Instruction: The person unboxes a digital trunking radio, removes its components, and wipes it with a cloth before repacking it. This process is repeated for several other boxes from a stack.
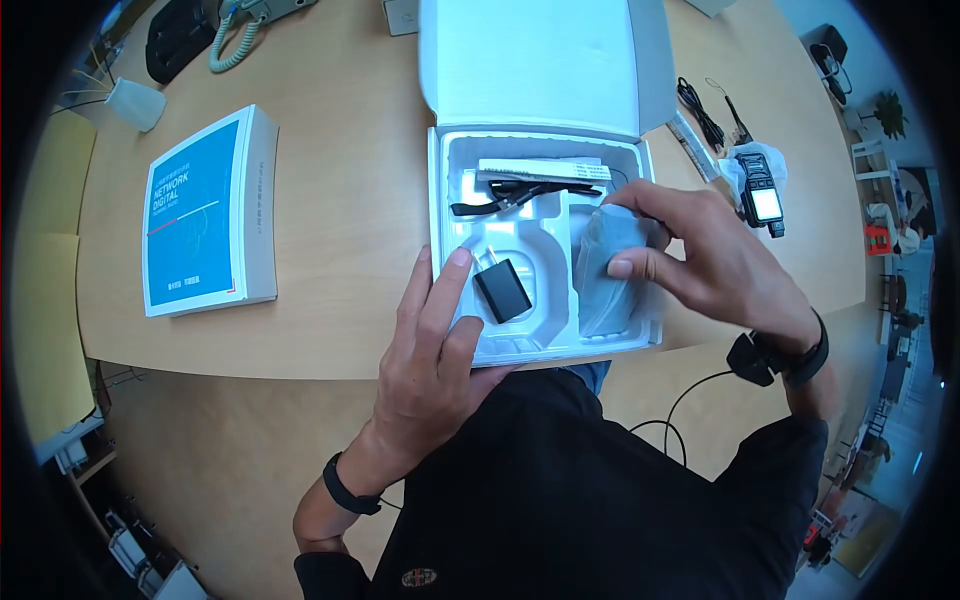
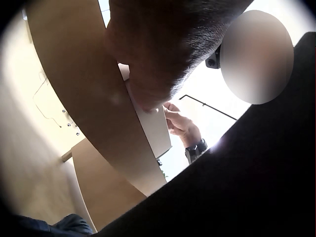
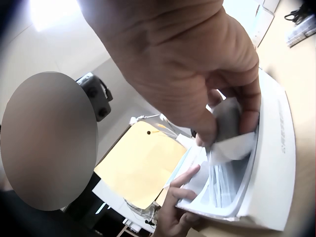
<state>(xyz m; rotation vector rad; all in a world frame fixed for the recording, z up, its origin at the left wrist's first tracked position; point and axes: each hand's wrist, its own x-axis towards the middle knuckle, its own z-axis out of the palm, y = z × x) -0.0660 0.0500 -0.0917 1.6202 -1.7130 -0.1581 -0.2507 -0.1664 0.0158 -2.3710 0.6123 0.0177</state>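
Note:
An open white box [image 1: 432, 190] with a moulded tray stands at the table's front edge. In its right compartment, a grey item in a clear plastic bag [image 1: 607, 275] is pinched between the thumb and fingers of the right hand [image 1: 700, 250]; the right wrist view shows the bagged item [image 3: 228, 121] under the right hand [image 3: 197, 74]. The left hand [image 1: 430, 340] rests on the box's front left corner, fingers extended over the rim. A black power adapter [image 1: 503, 291] lies in the left compartment. Behind it are a black cable [image 1: 520, 195] and a white strip-like item [image 1: 540, 170].
To the left stands a blue and white box [image 1: 195, 215], with a white cup [image 1: 136, 104] and a corded telephone [image 1: 180, 38] behind. On the right lie a handheld device with a lit screen [image 1: 762, 195], a black cable [image 1: 700, 115] and a long narrow item [image 1: 692, 145].

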